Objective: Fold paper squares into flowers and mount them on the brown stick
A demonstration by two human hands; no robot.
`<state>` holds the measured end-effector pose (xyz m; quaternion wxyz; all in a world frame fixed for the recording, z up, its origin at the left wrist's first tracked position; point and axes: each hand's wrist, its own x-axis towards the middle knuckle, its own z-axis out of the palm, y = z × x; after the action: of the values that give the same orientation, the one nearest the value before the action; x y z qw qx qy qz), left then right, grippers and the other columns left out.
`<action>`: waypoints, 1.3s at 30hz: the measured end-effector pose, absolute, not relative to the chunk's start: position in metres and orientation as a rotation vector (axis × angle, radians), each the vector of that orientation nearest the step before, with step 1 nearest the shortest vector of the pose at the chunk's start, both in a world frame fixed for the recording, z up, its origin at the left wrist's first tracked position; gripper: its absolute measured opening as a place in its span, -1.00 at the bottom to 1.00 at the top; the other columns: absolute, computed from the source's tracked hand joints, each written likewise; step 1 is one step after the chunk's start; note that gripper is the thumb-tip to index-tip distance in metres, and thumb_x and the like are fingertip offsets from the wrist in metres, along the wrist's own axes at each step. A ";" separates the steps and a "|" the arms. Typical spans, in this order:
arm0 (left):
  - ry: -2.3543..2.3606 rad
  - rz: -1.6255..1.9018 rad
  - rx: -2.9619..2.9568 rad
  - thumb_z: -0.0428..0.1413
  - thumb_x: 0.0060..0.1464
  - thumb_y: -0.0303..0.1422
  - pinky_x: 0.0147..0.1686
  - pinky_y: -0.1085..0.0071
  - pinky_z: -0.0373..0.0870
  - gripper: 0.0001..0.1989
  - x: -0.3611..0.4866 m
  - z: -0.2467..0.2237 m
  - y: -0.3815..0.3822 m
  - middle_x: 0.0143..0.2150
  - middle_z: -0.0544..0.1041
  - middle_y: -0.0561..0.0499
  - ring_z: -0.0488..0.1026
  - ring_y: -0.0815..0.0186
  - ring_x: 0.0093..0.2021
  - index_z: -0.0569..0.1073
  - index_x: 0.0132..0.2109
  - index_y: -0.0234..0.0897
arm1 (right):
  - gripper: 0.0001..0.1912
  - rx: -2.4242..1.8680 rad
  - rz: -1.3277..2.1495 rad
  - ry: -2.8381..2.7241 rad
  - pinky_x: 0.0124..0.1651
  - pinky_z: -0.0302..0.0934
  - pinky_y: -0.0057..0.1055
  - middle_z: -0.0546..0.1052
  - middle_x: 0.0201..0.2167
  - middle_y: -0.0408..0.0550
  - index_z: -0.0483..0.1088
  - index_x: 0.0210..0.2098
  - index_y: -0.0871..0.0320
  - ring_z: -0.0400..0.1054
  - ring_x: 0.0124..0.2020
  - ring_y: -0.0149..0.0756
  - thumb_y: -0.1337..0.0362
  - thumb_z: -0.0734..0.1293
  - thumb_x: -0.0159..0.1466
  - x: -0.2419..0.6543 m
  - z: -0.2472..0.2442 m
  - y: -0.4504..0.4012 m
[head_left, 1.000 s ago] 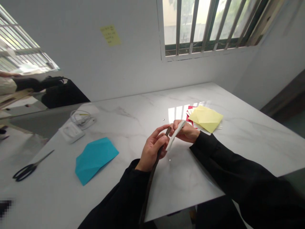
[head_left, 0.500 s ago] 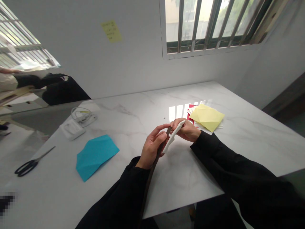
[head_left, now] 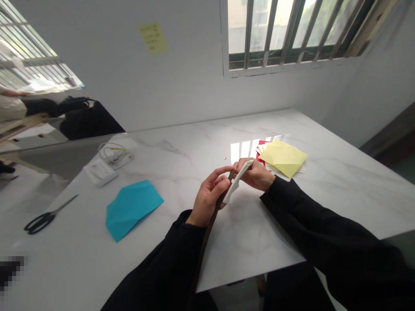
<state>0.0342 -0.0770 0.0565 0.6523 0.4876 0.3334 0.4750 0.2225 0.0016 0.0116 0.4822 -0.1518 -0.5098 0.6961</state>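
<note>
Head view has drifted, with the window and tabletop sliding slightly up the frame; the left hand point(head_left: 207, 199) and right hand point(head_left: 255, 175) remain close together above the marble table point(head_left: 343, 181). Left fingers point(head_left: 218, 183) curl narrowly around a dark strip point(head_left: 207, 233) and the lower edge of a folded white paper point(head_left: 236, 183); right fingers point(head_left: 241, 164) pinch that paper's upper end, just beside yellow folded paper point(head_left: 283, 158) lying over red sheets point(head_left: 263, 147); blue folded paper point(head_left: 132, 209) lies well left, near black-handled scissors point(head_left: 40, 221).

head cam | forward and down | near left hand point(head_left: 207, 201), right hand point(head_left: 256, 175)
</note>
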 end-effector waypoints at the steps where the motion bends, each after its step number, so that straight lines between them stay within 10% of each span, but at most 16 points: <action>1: 0.761 1.078 1.097 0.31 0.22 -0.11 -0.68 0.55 0.01 -0.60 0.035 0.057 -0.077 -0.46 0.27 0.17 0.07 0.53 -0.63 0.59 0.14 -0.13 | -0.64 -0.376 1.690 -1.243 -0.23 0.39 -0.41 0.59 -0.39 -0.13 0.56 -0.38 0.15 0.51 -0.32 -0.34 0.12 0.73 0.04 0.223 0.013 0.001; 39: 0.750 1.159 0.829 0.36 0.09 -0.30 -0.67 0.57 0.00 -0.64 0.041 0.020 -0.048 -0.54 0.31 0.25 0.15 0.53 -0.69 0.37 -0.06 -0.19 | -0.51 -0.679 1.725 -0.911 -0.19 0.45 -0.43 0.69 -0.28 -0.01 0.62 -0.28 0.23 0.54 -0.26 -0.32 0.22 0.75 -0.15 0.201 -0.002 0.001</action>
<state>0.0413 -0.0477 0.0205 0.6931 0.3711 0.3357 0.5189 0.2014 0.0013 -0.0015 0.5123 -0.2825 -0.3789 0.7171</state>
